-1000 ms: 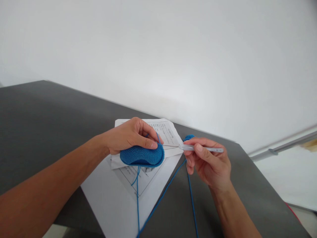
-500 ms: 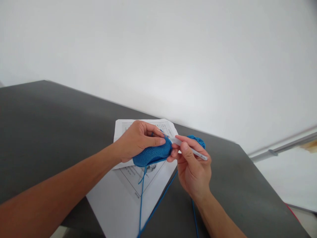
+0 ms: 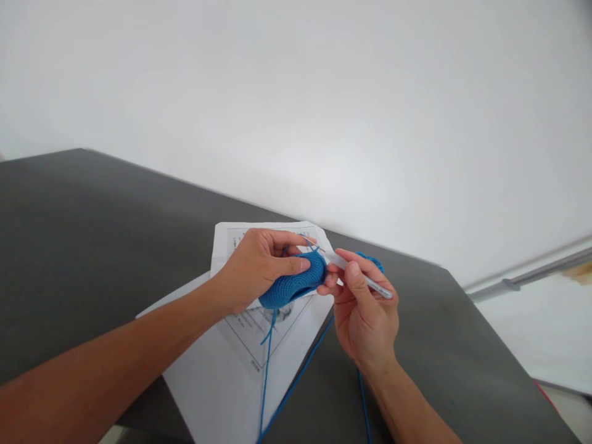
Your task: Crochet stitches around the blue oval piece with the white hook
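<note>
A rounded piece of blue crochet work (image 3: 296, 280) is pinched between the thumb and fingers of my left hand (image 3: 259, 265). My right hand (image 3: 365, 308) grips a crochet hook (image 3: 375, 287) by its pale, thick handle, much like a pen. The hook's thin metal shaft points up and left to the top edge of the crochet work, where a blue loop sits around it. Blue yarn (image 3: 303, 370) hangs below the work and runs toward the front edge. The left index finger is stretched out along the hook's tip.
Printed sheets of paper (image 3: 222, 382) lie under my hands on the dark grey table (image 3: 139, 228). Behind my right hand is a bundle of blue yarn (image 3: 374, 262). A white wall (image 3: 296, 111) rises at the back, with a grey rail (image 3: 531, 277) at the right.
Both hands, the crochet work and the hook have shifted slightly to the right. The hook's shaft has drawn back a little, and more of it shows above the work.
</note>
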`<state>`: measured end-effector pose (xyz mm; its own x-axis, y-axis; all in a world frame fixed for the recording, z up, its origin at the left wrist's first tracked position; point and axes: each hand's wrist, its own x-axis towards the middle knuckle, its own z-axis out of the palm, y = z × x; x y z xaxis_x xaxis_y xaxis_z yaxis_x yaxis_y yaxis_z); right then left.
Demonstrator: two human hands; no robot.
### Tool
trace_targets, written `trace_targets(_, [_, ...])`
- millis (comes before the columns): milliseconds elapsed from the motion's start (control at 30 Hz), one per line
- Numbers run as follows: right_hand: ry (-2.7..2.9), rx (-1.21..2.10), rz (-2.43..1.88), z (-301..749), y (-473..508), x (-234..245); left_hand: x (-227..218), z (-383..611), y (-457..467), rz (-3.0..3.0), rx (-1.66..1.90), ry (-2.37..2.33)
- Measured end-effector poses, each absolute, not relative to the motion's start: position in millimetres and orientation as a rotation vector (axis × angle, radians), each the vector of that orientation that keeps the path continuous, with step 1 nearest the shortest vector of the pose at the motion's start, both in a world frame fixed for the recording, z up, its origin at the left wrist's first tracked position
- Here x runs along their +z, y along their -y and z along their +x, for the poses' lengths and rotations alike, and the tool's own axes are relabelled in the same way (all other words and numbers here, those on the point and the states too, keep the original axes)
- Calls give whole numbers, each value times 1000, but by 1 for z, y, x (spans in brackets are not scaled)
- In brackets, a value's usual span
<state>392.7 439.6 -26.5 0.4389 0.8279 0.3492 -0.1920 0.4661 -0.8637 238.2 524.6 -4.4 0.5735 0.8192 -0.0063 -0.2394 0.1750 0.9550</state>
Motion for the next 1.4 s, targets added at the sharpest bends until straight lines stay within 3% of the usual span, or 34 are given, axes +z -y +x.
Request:
trace_targets(400, [964, 710, -852, 395, -437, -28, 4, 237, -525, 1005, 778, -677])
trace_targets(1400, [1629, 374, -963, 442, -426, -10, -1, 236, -528, 1293, 772, -731])
